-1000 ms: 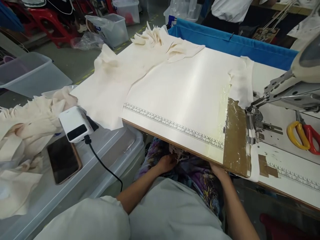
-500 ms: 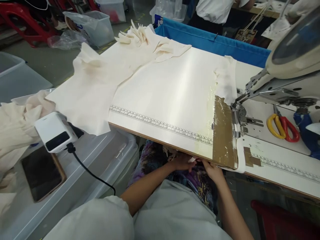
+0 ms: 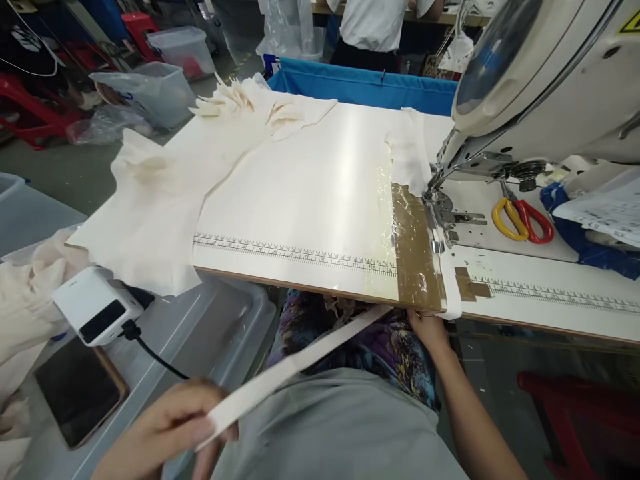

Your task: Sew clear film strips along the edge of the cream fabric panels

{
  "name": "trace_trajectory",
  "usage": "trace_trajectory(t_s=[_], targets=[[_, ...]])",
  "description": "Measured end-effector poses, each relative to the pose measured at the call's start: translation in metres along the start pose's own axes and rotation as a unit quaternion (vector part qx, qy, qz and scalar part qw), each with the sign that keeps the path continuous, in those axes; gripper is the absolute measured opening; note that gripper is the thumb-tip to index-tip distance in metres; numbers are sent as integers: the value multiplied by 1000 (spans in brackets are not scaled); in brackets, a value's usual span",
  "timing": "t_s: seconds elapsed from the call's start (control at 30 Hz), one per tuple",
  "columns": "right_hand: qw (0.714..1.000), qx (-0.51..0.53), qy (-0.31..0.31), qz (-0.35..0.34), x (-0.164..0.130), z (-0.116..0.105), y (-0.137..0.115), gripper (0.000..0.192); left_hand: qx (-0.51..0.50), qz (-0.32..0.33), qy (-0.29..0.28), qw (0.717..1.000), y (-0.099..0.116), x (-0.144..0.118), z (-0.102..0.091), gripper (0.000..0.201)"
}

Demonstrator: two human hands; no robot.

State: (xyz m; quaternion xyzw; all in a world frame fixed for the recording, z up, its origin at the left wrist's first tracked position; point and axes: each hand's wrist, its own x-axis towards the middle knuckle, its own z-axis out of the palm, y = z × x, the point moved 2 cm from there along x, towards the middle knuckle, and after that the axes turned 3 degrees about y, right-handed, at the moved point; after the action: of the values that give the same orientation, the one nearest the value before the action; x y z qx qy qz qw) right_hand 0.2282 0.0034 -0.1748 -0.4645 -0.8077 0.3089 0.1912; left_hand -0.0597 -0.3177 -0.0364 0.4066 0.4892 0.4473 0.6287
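A long cream fabric strip (image 3: 300,360) stretches across the lap, one end pinched between the thumb and fingers of my left hand (image 3: 170,427). Its far end passes out of sight beneath the table edge. My right hand (image 3: 427,330) is at the underside of that edge, its fingers hidden below the board. Above it, a white band (image 3: 451,287) hangs over the front edge beside brown tape (image 3: 417,253). The sewing machine (image 3: 530,93) stands at the right, with a piece of cream fabric (image 3: 407,150) lying by its needle area.
Cream fabric panels (image 3: 155,200) cover the left of the white table (image 3: 310,193). Scissors (image 3: 523,220) with yellow and red handles lie right of the needle. A white device (image 3: 97,303) and a phone (image 3: 80,393) rest on a plastic bin at left. A person (image 3: 375,27) is beyond the blue bin (image 3: 360,79).
My left hand has moved from under the table edge to the lower left, drawing the fabric strip out across the lap. My right hand stays at the edge. The view has shifted right.
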Motion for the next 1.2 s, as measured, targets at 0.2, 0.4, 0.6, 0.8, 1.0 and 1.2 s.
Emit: trace_trajectory(t_s=[0.2,0.4,0.6,0.8,1.0,1.2], targets=[[991,93,-93,-31,-65,-6,-45,37,-126,-50,101,986,-11,120,48,53],[982,170,-62,-42,-111,-12,-86,25,-169,-7,57,984,-31,189,92,58],[975,195,-72,-79,-103,-22,-118,29,-110,0,-37,993,-15,200,108,59],[975,200,17,-95,-87,-88,-144,29,-64,-66,-119,989,-74,209,92,90],[913,305,239,-125,-60,-156,-145,24,45,-102,-55,992,-135,205,60,75],[878,337,304,-153,-44,-185,-154,20,112,-87,-60,988,-137,209,55,57]])
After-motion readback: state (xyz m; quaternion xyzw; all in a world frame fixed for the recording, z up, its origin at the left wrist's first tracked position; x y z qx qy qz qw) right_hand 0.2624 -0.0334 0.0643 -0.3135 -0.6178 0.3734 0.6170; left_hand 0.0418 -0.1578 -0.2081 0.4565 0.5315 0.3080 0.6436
